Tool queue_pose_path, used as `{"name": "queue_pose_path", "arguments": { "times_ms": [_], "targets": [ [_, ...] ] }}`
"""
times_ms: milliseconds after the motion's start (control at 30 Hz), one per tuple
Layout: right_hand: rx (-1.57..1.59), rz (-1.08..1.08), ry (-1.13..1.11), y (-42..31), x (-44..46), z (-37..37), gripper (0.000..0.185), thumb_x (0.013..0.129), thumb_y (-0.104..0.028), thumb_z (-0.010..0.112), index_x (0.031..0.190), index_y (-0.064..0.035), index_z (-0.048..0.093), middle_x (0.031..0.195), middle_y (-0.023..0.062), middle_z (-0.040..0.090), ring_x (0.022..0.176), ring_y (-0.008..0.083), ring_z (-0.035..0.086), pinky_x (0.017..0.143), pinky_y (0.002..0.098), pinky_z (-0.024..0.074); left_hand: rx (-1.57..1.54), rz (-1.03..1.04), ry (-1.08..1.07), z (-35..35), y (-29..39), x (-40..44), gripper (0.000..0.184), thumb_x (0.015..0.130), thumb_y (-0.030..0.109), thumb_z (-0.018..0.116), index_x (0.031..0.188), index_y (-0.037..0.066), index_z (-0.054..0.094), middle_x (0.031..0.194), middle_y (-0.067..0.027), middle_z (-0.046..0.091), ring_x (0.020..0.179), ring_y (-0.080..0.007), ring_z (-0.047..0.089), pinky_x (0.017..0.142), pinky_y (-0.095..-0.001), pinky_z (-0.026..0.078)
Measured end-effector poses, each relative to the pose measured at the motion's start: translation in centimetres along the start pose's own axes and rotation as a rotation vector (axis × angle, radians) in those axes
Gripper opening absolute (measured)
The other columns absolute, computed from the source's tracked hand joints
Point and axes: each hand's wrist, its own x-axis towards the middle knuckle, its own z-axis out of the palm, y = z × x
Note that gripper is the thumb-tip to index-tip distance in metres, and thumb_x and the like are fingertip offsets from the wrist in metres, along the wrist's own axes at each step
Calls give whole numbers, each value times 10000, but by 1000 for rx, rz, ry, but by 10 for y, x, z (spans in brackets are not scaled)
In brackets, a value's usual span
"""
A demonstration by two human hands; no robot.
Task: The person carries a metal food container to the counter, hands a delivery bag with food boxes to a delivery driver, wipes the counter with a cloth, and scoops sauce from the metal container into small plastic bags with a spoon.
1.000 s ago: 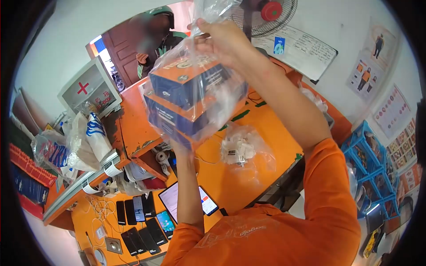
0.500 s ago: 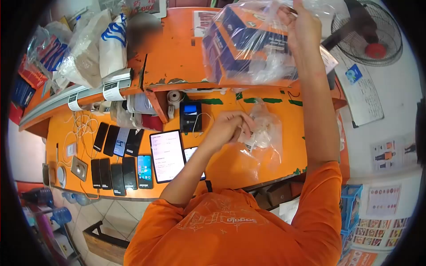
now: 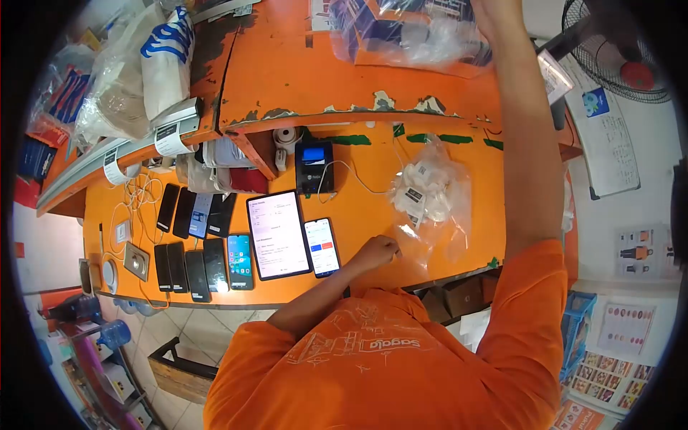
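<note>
My left hand (image 3: 378, 252) is over the orange counter near its front edge, fingers curled in, with nothing visible in them. It is to the right of a white-screened phone (image 3: 321, 247) and below a clear plastic bag (image 3: 459, 193) holding white wrapped items with printed labels. My right hand (image 3: 494, 18) reaches up to the top edge of the view, where its fingers are cut off. Beside it on the raised shelf stands a large clear plastic bag (image 3: 408, 46) around orange and blue boxes; whether the hand still grips it is hidden.
A tablet (image 3: 276, 236), a black card terminal (image 3: 315, 168) with a cable and several dark phones (image 3: 196, 276) lie on the counter (image 3: 358, 215). White bags (image 3: 168, 72) sit on the upper left shelf. A fan (image 3: 620, 54) stands at the upper right.
My left hand has come away from the small clear bag toward the counter's front edge. The view has tilted down, so my right hand and the boxes are now partly cut off.
</note>
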Motion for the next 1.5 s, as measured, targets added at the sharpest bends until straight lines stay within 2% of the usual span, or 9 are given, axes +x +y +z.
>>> {"name": "queue_pose_path", "arguments": {
  "times_ms": [233,400,667,767,967,1033,1133,1300,1500],
  "targets": [
    [-703,-524,110,14,-264,-98,186,981,-146,531,1028,30,571,883,96,601,760,166,572,646,288,463,386,11,172,2,-84,5,324,892,277,457,925,50,687,928,-188,687,886,-344,665,791,-456,513],
    [-736,474,-51,137,-531,-201,148,947,-71,529,920,37,626,673,37,588,626,126,559,575,265,445,463,-104,295,12,-86,4,255,859,240,555,939,34,682,972,-158,682,952,-328,641,844,-413,494],
    [-308,504,-2,97,-498,-204,193,988,-96,451,1091,-28,599,1069,102,608,868,150,629,762,297,528,346,665,619,80,77,-36,242,878,151,516,1073,34,598,1179,-165,579,1125,-365,547,999,-453,405],
    [857,884,210,35,-457,-140,368,1034,-310,346,1281,-78,488,1256,60,535,1150,148,524,989,330,429,658,978,579,96,104,-41,318,920,251,468,1142,47,570,1266,-186,529,1236,-401,462,1068,-526,312],
    [139,562,-86,26,-470,-124,443,1028,-320,329,1324,-23,472,1387,125,463,1299,226,435,1095,398,316,770,915,815,69,26,-20,450,943,347,362,1220,52,557,1349,-184,487,1255,-425,441,1072,-570,297],
    [-219,147,-339,40,-473,-116,457,1029,-313,310,1325,-8,478,1407,146,453,1317,255,424,1108,423,292,-180,244,994,66,-9,-11,527,1008,418,269,1293,61,530,1393,-174,482,1295,-341,451,1070,-512,325],
    [-517,-244,-626,87,-473,-99,479,1029,-302,283,1325,15,487,1437,177,439,1345,298,409,1129,460,255,-1183,347,496,84,19,-33,569,1018,450,274,1366,39,459,1420,-146,464,1291,-277,463,1068,-433,343],
    [-645,-113,-653,179,-468,-125,461,1033,-317,289,1278,4,511,1364,172,506,1275,267,479,1078,411,344,-740,284,592,96,50,-77,640,1000,522,326,1444,60,359,1522,-94,331,1420,-203,274,1131,-394,252],
    [729,839,-173,258,-531,-116,394,1019,-367,372,1233,-60,496,1175,101,553,1098,245,543,997,391,430,451,678,806,98,79,-121,526,929,292,451,1400,63,406,1481,-169,375,1411,-365,286,1153,-467,214]
  ]
}}
